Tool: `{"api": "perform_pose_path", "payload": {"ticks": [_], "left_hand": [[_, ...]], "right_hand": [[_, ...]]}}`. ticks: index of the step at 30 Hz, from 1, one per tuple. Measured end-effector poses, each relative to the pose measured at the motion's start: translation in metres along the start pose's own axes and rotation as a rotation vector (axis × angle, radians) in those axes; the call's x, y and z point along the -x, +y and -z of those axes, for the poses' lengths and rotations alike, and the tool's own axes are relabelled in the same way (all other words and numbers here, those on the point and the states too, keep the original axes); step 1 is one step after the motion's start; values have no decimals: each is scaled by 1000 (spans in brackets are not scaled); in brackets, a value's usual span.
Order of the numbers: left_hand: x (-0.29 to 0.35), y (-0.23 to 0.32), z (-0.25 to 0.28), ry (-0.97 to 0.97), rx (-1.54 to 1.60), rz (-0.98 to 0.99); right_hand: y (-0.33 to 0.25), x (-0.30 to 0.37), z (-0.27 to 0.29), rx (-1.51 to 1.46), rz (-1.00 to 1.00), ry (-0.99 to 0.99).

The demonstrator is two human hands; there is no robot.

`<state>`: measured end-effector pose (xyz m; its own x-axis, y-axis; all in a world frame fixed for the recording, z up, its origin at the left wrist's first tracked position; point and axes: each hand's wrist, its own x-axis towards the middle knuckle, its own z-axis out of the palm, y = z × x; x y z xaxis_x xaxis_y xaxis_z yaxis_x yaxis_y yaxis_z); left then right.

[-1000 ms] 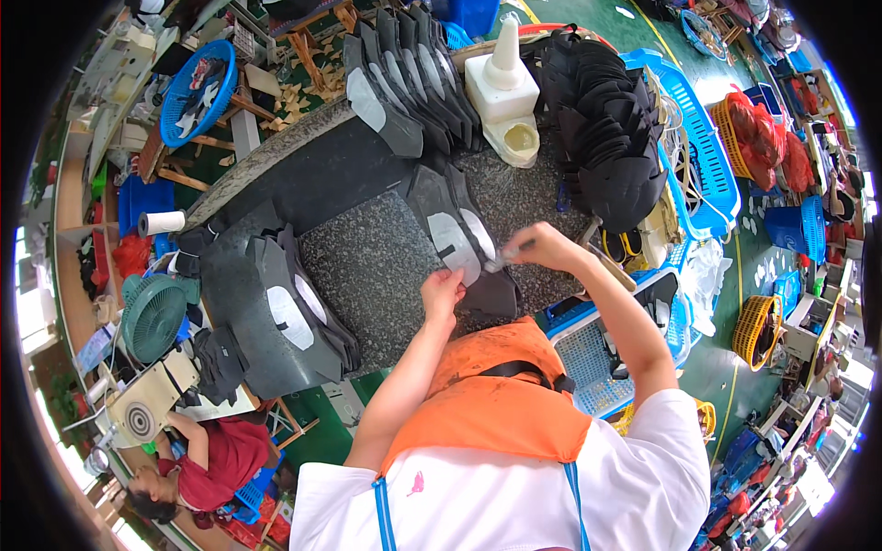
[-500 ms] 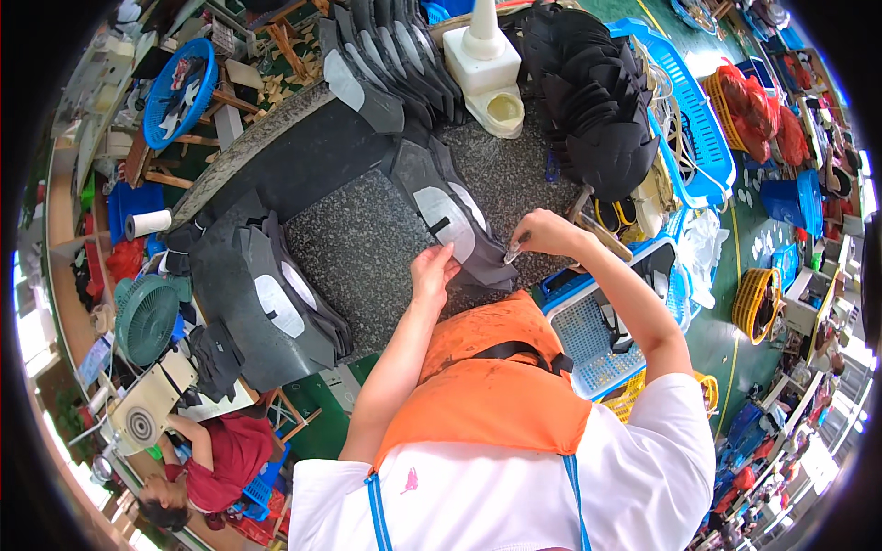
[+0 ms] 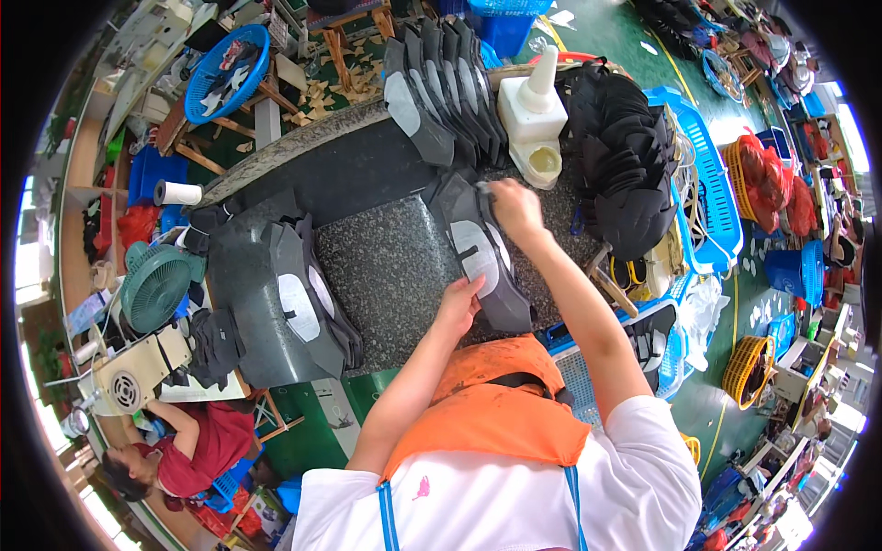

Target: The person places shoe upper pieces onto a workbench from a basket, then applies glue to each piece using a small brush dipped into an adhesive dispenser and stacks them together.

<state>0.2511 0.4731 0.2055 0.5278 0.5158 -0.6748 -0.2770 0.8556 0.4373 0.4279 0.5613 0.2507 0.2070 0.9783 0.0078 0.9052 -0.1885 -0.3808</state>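
A dark grey shoe-upper piece with a light grey patch lies atop a similar piece on the speckled worktop in front of me. My left hand holds it near its close end, fingertips against the patch. At its far end, my right hand is closed round something small, mostly hidden by the fingers. Just beyond stands a white bottle with a cone spout and a small open cup holding a yellowish substance. Overlapping grey pieces lie at the far edge; another pile sits to the left.
Black pieces are heaped on the right, beside a blue basket. A wooden-handled tool lies at the bench's right edge. At left are a green fan, a thread spool and a co-worker in red.
My right hand has moved from the close end of the piece to its far end. My left hand stays on the piece near the patch. The whole view has shifted.
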Motion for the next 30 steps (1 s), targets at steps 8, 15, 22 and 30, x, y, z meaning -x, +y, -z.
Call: {"api": "perform_pose_path", "payload": {"ticks": [8, 15, 22, 30], "left_hand": [[57, 77, -28, -166, -258, -200], [64, 183, -24, -79, -352, -623], [-131, 280, 11, -165, -165, -736], [-67, 158, 9, 257, -393, -578]], "right_hand": [[17, 63, 40, -273, 94, -755], [20, 72, 44, -600, -61, -697], [17, 87, 59, -632, -264, -411], [57, 105, 58, -457, -504, -691]]}}
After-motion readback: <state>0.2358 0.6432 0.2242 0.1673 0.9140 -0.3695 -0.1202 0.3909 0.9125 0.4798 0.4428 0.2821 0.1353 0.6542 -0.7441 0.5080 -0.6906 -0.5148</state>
